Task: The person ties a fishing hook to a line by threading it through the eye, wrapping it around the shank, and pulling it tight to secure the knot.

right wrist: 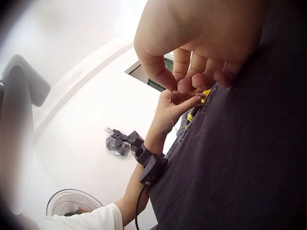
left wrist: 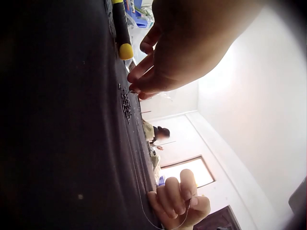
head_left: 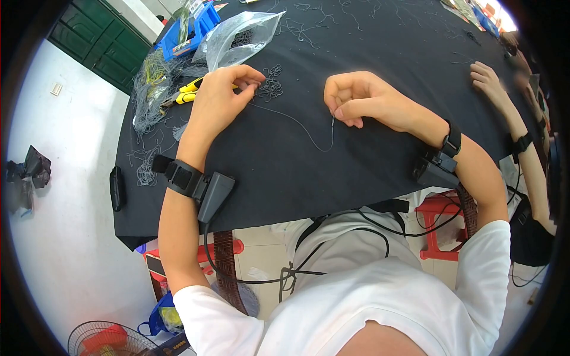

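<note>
Grey thread, ends pinched by left hand and right hand.

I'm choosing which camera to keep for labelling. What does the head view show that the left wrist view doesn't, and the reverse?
Only the head view: the clear plastic bag, the blue bin, the grey wire tangle and the floor fan. Only the left wrist view: a bright opening in the far wall. Both: the left hand and right hand, each pinching the thin wire over the black tablecloth, plus the yellow-handled tool.
</note>
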A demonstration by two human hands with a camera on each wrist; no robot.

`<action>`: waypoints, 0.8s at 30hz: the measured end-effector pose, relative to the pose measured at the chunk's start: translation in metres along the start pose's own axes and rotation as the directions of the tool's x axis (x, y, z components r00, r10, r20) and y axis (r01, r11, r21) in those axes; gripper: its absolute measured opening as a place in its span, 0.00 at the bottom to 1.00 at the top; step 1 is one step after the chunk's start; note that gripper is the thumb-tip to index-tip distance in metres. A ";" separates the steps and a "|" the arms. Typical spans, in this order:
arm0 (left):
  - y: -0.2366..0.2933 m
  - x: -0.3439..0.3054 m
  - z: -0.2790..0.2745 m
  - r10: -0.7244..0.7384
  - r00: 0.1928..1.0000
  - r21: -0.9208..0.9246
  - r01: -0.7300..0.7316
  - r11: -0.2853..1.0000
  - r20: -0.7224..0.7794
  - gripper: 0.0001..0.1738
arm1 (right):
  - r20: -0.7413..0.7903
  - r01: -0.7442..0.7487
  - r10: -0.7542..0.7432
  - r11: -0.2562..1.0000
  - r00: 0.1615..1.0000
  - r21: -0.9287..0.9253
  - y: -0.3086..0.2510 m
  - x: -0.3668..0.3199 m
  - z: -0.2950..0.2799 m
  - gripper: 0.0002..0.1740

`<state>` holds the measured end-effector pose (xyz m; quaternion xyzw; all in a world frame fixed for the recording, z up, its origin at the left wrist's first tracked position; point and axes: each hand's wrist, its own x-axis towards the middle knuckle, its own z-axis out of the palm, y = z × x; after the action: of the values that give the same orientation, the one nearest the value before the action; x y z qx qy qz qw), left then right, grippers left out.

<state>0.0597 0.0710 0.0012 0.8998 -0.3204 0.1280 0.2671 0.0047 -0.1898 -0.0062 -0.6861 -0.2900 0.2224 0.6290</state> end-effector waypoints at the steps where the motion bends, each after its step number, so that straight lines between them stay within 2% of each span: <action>1: 0.001 0.000 -0.001 -0.013 1.000 -0.001 0.013 1.000 0.009 0.09 | 0.000 -0.001 0.001 1.000 1.000 -0.001 0.000 0.000 0.000 0.05; 9: 0.004 0.001 -0.003 -0.045 0.999 -0.026 0.045 0.999 0.012 0.10 | -0.004 0.005 -0.005 1.000 1.000 -0.010 0.002 0.000 -0.001 0.05; 12: -0.001 0.003 0.002 -0.071 0.995 -0.388 0.095 0.917 0.075 0.11 | -0.055 0.000 -0.003 0.999 0.998 -0.038 0.002 0.000 -0.001 0.05; 15: 0.017 0.002 0.006 -0.114 0.988 -0.751 0.151 0.643 0.101 0.11 | -0.222 0.034 -0.044 0.998 0.974 -0.049 0.006 0.003 -0.001 0.05; 16: 0.026 0.001 0.006 -0.161 0.980 -0.750 0.195 0.632 0.120 0.11 | -0.293 0.052 -0.065 0.997 0.954 -0.050 0.007 0.004 -0.001 0.05; 18: 0.044 -0.003 0.007 -0.257 0.953 -0.744 0.286 0.604 0.159 0.12 | -0.325 0.051 -0.045 0.999 0.945 0.011 0.007 0.004 -0.003 0.06; 19: 0.048 -0.005 0.011 -0.267 0.947 -0.787 0.299 0.539 0.177 0.12 | -0.330 0.055 -0.043 0.998 0.943 0.026 0.007 0.003 -0.003 0.06; 24: 0.056 -0.010 0.025 -0.198 0.960 -0.819 0.272 0.505 0.197 0.15 | -0.301 0.057 -0.050 0.998 0.952 0.014 0.006 0.002 -0.004 0.08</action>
<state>0.0174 0.0259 -0.0011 0.7005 -0.2272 -0.1136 0.6669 0.0093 -0.1914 -0.0114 -0.6966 -0.2070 0.1019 0.6794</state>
